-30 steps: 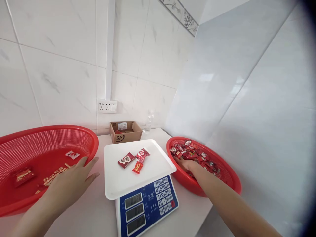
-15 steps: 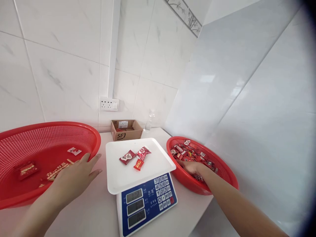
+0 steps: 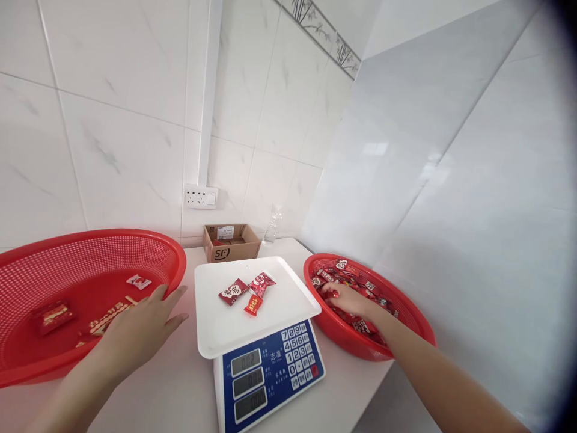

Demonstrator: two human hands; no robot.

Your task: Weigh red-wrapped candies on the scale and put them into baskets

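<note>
A blue electronic scale (image 3: 270,379) with a white weighing tray (image 3: 216,325) stands in the middle; three red wrapped candies (image 3: 246,291) lie on the tray. My right hand (image 3: 349,299) is inside the small red basket (image 3: 415,328) of red candies at the right, fingers closed on a red candy (image 3: 332,294). My left hand (image 3: 139,328) rests flat with fingers spread on the rim of the large red basket (image 3: 171,252) at the left, which holds a few packets (image 3: 56,314).
A small open cardboard box (image 3: 231,242) and a clear plastic bottle (image 3: 271,227) stand at the back against the tiled wall. A wall socket (image 3: 201,196) is above them. The white counter ends just right of the small basket.
My right hand has lifted out of the candy pile and shifted left with a candy in its fingers. The left hand has stayed on the big basket's rim.
</note>
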